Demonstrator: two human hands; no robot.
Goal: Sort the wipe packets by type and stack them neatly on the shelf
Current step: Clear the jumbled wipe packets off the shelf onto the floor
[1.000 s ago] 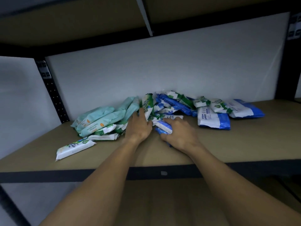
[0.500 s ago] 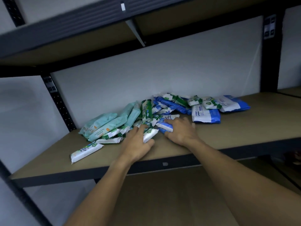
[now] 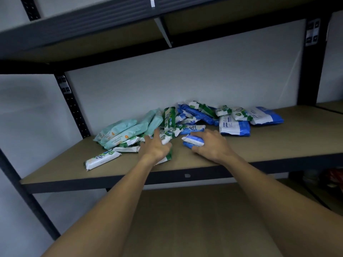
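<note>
Shelf [image 3: 278,145] of brown board carries all the wipe packets, unsorted, in one loose row against the far wall. At the left end, nearer the front edge, a lone green-white packet [image 3: 102,158] lies flat, apart from the rest. Just right of it and farther back, several teal packets [image 3: 126,132] lean one on another. Next comes the left hand [image 3: 155,148]: palm down, fingers rather straight and spread, resting on a green-edged packet [image 3: 167,158] that shows under the palm on its right side. No finger curls round it. Behind the hands is a mixed heap [image 3: 185,117] of green-white and blue-white packets, some standing on edge. The right hand [image 3: 213,145] is just right of centre, thumb on top and fingers below, pinching a small blue packet [image 3: 193,140]; lifted or still on the board, cannot tell. Farther right a big blue pack [image 3: 233,126] lies flat, w/ small green-white packets [image 3: 241,114] on top, and a second blue pack [image 3: 265,115] at the far right end.
</note>
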